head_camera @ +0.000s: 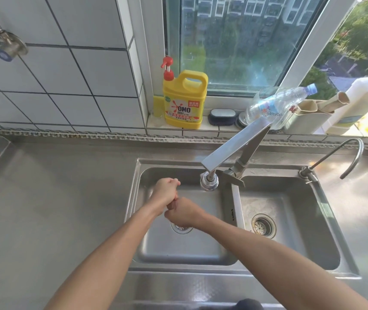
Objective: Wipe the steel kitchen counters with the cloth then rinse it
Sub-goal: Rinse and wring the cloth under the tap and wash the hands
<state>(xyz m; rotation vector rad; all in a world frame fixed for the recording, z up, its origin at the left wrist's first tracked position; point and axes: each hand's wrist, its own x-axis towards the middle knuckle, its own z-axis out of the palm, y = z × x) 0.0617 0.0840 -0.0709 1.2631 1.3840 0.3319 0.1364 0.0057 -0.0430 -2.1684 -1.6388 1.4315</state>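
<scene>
Both my hands are over the left sink basin (203, 249), fists touching each other above its drain (181, 228). My left hand (165, 190) is curled tight, knuckles toward the faucet head (209, 181). Just below and right of it, my right hand (184, 211) is curled too. Only a small tan twist of the cloth (172, 204) shows between the two fists; the rest is hidden inside them. I see no water coming from the faucet. The steel counter (55, 198) stretches away to the left of the sink.
A second basin (295, 238) lies to the right, with a thin curved tap (344, 157) behind it. On the window sill stand a yellow detergent bottle (185, 101), a scrub brush (222, 116), a lying plastic bottle (277, 106) and a white bottle (366, 101).
</scene>
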